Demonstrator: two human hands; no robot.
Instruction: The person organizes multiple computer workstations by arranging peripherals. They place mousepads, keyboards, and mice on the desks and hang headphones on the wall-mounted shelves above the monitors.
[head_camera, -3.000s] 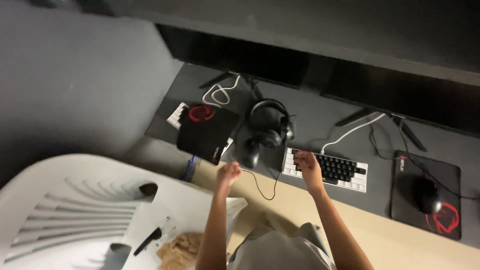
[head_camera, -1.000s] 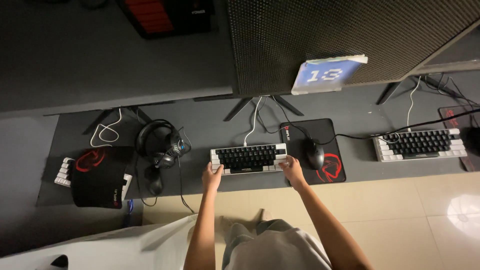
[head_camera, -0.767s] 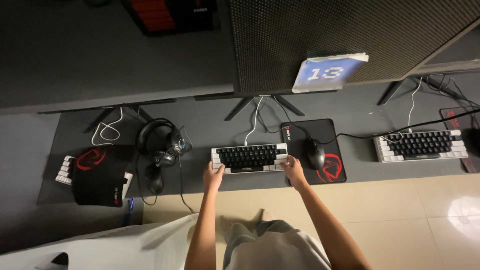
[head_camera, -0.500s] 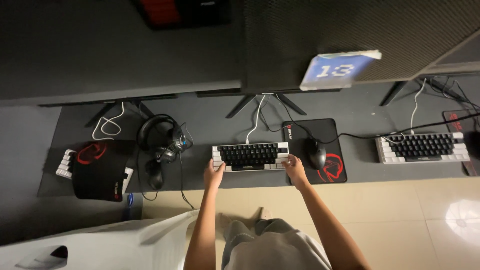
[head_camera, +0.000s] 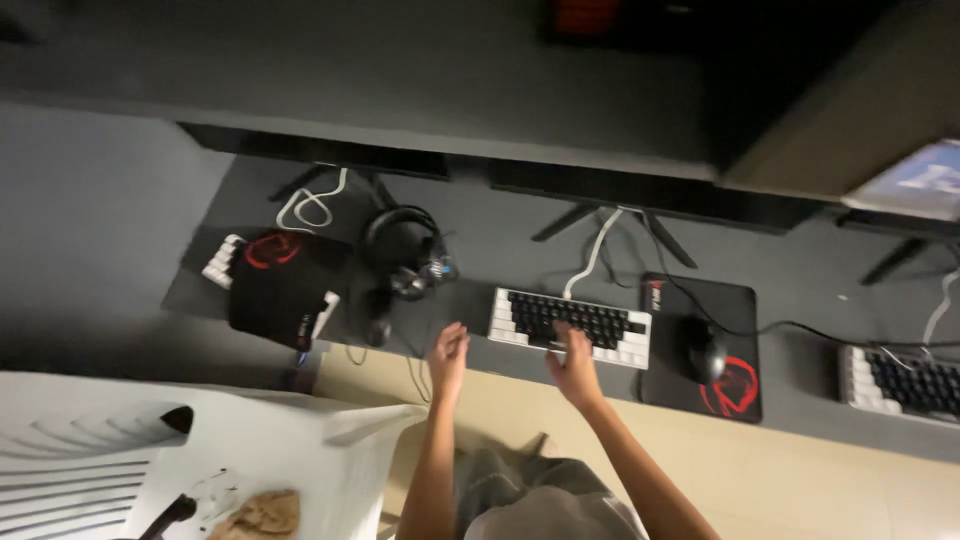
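A small black-and-white keyboard with a white cable lies on the dark desk. My right hand rests on its near edge, fingers on the keys. My left hand hovers open just left of the keyboard, above the desk edge, holding nothing. A black headset lies further left, its cable trailing toward my left hand. A black mouse sits on a black-and-red mouse pad right of the keyboard.
A second black-and-red mouse pad covers another white keyboard at left. A third keyboard lies at far right. A white plastic chair stands at lower left. Monitor stands rise behind the keyboard.
The view has swung left and tilted. My left hand has come off the keyboard's left end and now hovers beside it. My right hand has shifted from the keyboard's right end toward its middle.
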